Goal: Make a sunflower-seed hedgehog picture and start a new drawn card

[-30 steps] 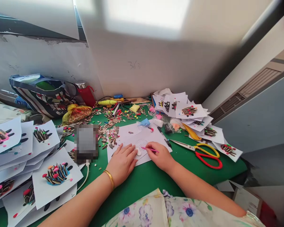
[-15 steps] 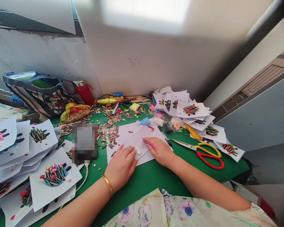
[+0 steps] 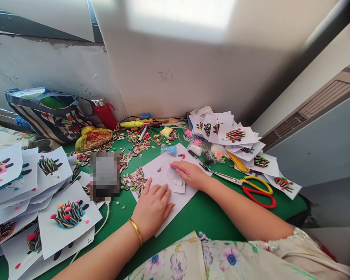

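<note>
My left hand (image 3: 153,206) lies palm down with fingers spread, on the lower left of a large white sheet (image 3: 167,217). My right hand (image 3: 191,177) is closed around a thin pink stick (image 3: 184,171), mostly hidden by the fingers. Under the right fingertips is a smaller white card (image 3: 160,182) bearing a dotted, rounded pencil drawing (image 3: 172,175). A small flattened lump of white clay (image 3: 177,182) sits at the drawing's lower edge. Striped sunflower seeds (image 3: 137,179) are heaped by the left fingertips. Above the card are a red-and-black bit (image 3: 181,156) and a bag of blue clay (image 3: 171,149).
Finished seed-hedgehog cards are stacked at left (image 3: 68,214) and right (image 3: 239,135). Scissors (image 3: 245,186) with red and yellow handles and a black marker (image 3: 198,160) lie to the right. A pixelated device (image 3: 105,175) with a white cable, red bottle (image 3: 105,114) and bag (image 3: 46,116) stand left.
The large sheet and the card on it have turned, with the large sheet's near corner swinging toward me. My right hand has shifted slightly up and left, still holding the pink stick.
</note>
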`<state>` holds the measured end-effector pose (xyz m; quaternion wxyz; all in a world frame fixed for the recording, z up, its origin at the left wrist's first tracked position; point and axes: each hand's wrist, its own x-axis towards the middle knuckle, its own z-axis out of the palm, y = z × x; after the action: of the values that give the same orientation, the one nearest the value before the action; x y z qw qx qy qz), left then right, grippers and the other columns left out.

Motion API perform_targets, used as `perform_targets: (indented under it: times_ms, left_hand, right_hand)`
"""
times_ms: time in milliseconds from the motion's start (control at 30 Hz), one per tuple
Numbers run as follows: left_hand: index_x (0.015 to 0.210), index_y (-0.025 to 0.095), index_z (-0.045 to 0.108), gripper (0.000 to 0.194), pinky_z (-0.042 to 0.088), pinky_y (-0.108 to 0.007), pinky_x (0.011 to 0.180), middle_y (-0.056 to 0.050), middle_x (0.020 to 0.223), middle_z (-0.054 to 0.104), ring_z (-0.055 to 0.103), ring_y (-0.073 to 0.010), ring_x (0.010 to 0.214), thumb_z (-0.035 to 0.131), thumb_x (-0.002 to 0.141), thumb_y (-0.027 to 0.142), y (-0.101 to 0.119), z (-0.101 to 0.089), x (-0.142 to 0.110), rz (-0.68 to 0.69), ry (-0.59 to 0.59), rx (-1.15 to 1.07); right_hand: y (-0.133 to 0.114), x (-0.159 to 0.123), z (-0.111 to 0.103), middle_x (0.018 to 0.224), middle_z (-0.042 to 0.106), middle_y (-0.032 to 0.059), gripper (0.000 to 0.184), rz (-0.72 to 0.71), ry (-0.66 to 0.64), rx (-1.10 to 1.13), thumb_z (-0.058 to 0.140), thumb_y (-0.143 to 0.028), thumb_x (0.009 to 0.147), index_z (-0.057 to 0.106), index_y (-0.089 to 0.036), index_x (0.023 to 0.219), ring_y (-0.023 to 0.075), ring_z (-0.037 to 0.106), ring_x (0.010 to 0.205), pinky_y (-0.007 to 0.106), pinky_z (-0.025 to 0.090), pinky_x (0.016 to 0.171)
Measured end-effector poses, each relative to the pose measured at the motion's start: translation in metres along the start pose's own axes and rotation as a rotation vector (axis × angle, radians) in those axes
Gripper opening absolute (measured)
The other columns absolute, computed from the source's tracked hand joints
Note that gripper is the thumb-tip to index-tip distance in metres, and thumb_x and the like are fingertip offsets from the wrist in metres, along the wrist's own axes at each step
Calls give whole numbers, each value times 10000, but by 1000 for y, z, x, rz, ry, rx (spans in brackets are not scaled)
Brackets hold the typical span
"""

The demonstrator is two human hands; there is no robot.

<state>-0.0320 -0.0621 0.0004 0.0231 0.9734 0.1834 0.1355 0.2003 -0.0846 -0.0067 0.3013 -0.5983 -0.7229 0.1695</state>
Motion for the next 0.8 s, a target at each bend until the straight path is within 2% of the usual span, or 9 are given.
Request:
perform_targets:
  times_ms: [100,200,267,367,533,667,800]
  left_hand:
    - [1154,137,630,333,391,-499,1079,-127,1213,641,554,-290,1155,549,901,337,1,3,0,22,13,-37]
    - [1162,135,615,328,461,-435,1005,-134,1217,623,551,-282,1142,554,899,321,1,5,2,23,-3,-76]
    - [1186,158,595,347,469,-433,979,-124,1202,616,553,-279,1113,566,894,342,1,4,5,16,-27,-98]
    - [1274,179,535,470,472,-439,939,-115,1180,601,550,-281,1059,603,867,404,3,2,7,1,-59,-101]
    - [1274,199,522,494,459,-446,897,-114,1131,578,526,-284,1043,605,857,451,8,0,9,-30,-99,-79]
    - [1263,167,531,553,458,-439,850,-113,1038,577,520,-283,989,617,834,505,18,-4,14,-50,-155,-9]
    - [1156,127,589,533,462,-434,777,-121,954,579,516,-296,937,638,809,527,28,-7,21,-79,-193,74]
  right_hand:
    - [0,4,0,1290,629,57,370,20,54,61,422,-282,962,568,-233,1298,215,577,1191,407,449,1026]
    - [-1,-5,-1,1122,703,51,304,54,122,93,466,-247,935,645,-237,1180,206,633,1050,377,486,937]
    - [-1,-15,-4,1018,722,50,250,46,138,110,506,-222,905,699,-235,1063,205,639,983,374,487,909]
    - [0,-28,-5,980,725,51,226,57,137,138,533,-203,877,725,-240,991,203,639,953,370,489,886]
    - [0,-35,-3,946,730,51,239,31,111,118,533,-206,877,721,-252,1018,206,641,910,375,497,853]
    - [0,-35,-3,940,716,56,272,-16,80,102,526,-176,873,711,-251,1058,205,630,915,374,498,853]
    - [0,-36,-6,939,704,56,272,-34,46,107,522,-158,869,708,-249,1046,202,621,923,375,497,864]
